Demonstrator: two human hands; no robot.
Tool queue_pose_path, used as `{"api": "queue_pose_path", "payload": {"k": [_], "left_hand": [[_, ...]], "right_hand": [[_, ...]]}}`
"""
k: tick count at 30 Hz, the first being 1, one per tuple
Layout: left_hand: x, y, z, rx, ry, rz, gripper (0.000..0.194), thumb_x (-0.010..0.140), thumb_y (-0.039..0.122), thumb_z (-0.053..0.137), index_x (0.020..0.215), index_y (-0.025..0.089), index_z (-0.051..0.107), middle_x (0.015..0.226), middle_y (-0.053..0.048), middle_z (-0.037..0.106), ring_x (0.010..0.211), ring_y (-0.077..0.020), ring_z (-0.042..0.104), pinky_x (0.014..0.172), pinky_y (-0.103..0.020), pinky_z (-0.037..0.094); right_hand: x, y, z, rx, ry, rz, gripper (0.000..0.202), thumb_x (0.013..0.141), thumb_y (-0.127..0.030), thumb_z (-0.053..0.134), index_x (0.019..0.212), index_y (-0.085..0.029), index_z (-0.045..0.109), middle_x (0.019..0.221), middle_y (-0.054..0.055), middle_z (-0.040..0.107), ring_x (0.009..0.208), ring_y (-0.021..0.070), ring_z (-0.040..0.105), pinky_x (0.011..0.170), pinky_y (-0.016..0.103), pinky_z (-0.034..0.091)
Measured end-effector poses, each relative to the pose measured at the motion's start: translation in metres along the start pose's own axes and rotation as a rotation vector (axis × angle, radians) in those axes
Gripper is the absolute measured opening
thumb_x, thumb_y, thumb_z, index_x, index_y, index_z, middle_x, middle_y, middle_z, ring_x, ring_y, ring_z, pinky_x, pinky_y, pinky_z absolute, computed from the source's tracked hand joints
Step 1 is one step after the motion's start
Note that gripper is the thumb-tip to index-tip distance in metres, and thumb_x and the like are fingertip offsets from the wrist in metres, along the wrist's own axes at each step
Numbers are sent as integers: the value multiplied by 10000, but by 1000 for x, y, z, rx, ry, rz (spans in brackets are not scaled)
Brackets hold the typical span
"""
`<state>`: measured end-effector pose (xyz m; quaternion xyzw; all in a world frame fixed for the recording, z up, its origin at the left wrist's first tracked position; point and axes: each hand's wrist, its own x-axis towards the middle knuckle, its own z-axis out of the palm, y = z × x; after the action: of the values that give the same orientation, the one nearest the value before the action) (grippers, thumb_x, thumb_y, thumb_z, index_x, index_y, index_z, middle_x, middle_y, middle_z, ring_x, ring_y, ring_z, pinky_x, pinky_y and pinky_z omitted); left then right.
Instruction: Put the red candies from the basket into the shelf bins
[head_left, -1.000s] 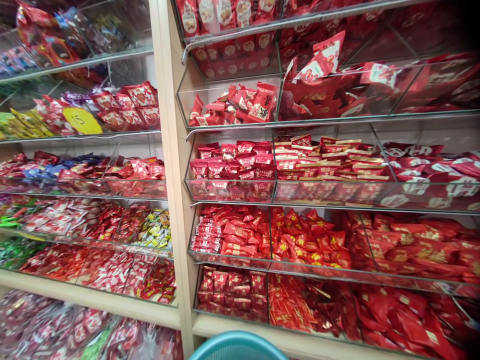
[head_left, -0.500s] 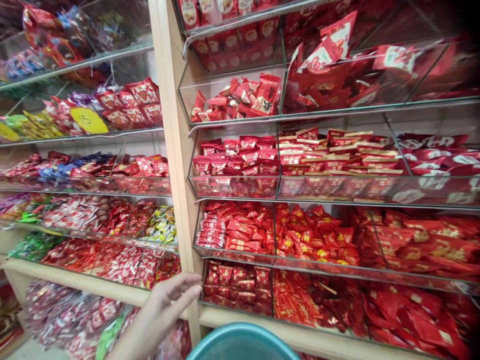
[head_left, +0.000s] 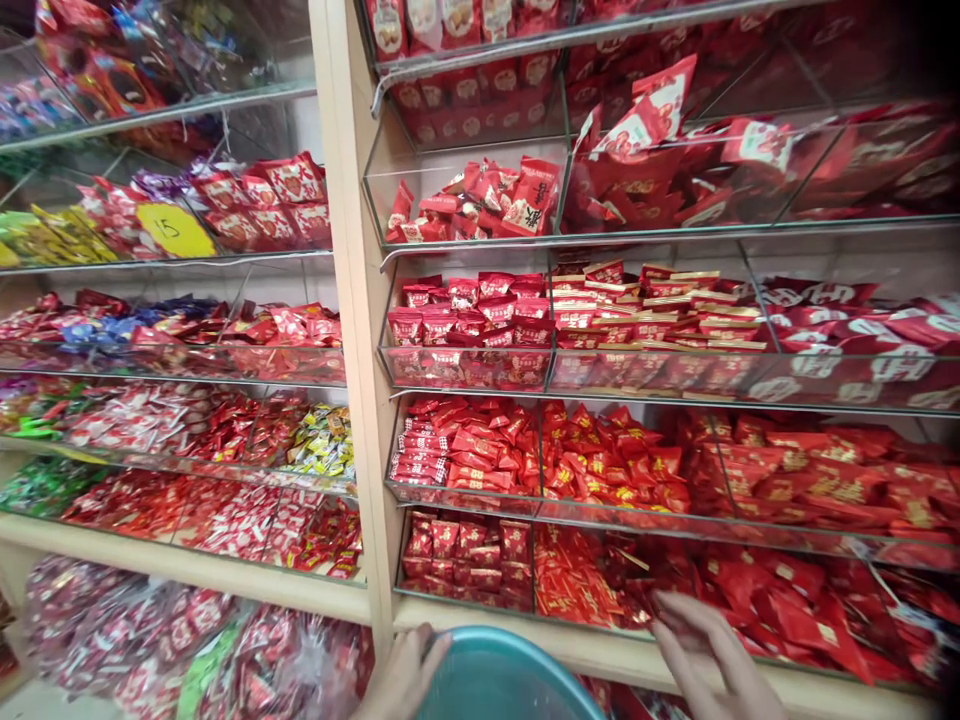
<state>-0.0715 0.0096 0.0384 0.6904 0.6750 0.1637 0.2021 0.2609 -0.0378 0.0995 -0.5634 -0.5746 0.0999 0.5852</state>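
At the bottom middle is a teal tub, round and cut off by the lower edge of the view. My left hand grips its left rim, thumb and fingers closed around the edge. To the right of the tub, my right hand is raised with its fingers apart and nothing in them, a little blurred. Its fingertips are in front of the lowest shelf, near the red wrapped sweets and the orange-red thin packets. The inside bottom of the tub is out of sight.
Glass-fronted shelves of red packets rise ahead, split by dividers. A pale wooden post separates them from the left shelves, where a yellow price tag reads 15. Clear bags of sweets lie at lower left.
My left hand has come from in front of the wooden post down onto the tub's rim. My right hand has entered at lower right. The view has shifted slightly.
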Motion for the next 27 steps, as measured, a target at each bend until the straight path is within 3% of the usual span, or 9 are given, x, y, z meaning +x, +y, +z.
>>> {"api": "queue_pose_path", "payload": {"k": [2,4,7,10,17,27], "left_hand": [[6,0,3,43,28,47,617,844,618,176,822,202,632,846,-67,680,903,-213,611,772,-276,424],[10,-3,8,90,46,64,641,845,620,142,796,208,632,823,-67,684,894,-214,616,765,-277,423],[12,-12,19,160,48,42,595,841,619,172,987,233,601,907,-60,691,923,-214,623,774,-279,430],[13,-18,28,203,67,30,605,835,627,165,1030,238,585,920,-73,693,918,-228,632,772,-298,440],[13,-14,29,219,71,2,617,830,635,164,1050,236,580,938,-87,688,916,-229,631,769,-300,441],[13,-18,34,217,78,21,614,833,633,154,1066,241,566,947,-82,684,936,-218,627,795,-296,441]], "right_hand": [[40,-33,9,-38,-16,-285,269,795,-440,523,995,-272,586,1034,73,588,951,248,574,805,408,499],[74,-68,20,-59,-13,-507,202,845,-352,488,985,-242,584,979,73,593,908,216,561,788,371,470],[111,-111,40,-191,-39,-716,183,879,-288,453,991,-220,580,937,65,594,881,199,531,773,350,416],[136,-134,63,-397,-70,-846,200,900,-255,421,1006,-202,582,910,56,592,839,187,495,727,322,361],[155,-150,100,-695,-82,-897,170,890,-235,448,970,-203,595,879,49,570,806,189,433,660,319,268],[161,-144,118,-745,-10,-829,163,891,-219,446,870,-197,606,849,61,575,811,206,421,655,331,249]]}}
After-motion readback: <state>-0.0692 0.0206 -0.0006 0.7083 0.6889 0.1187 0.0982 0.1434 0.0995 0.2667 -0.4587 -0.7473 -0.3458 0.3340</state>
